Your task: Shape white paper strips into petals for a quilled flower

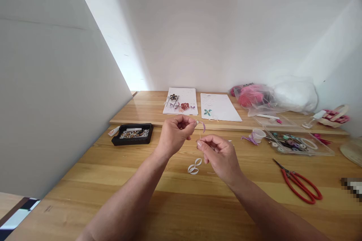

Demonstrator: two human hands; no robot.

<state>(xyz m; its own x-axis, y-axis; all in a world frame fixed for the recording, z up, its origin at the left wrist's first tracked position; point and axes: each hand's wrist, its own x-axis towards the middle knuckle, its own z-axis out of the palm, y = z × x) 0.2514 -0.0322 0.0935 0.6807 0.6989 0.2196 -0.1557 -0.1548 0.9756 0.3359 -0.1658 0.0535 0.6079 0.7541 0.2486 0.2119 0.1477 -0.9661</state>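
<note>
Purple petal piece (pixel 204 126): we pinch it with our left hand (pixel 175 133), grip a thin strand (pixel 200 135) with our right hand (pixel 222 154); white loops (pixel 192 167) lie near.

Curved purple strip (pixel 204 127) at left hand (pixel 175 133); upright pale strand (pixel 200 134) at right hand (pixel 222 155).

Forearms (pixel 135 188) angle inward, left grip (pixel 175 134) and right grip (pixel 222 156) both pinched, near each other.

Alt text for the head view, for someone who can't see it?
The left hand holds a small purple piece and the right hand a thin strand, above a wooden table. White loops, red-handled scissors and a black tray lie on it.
</note>
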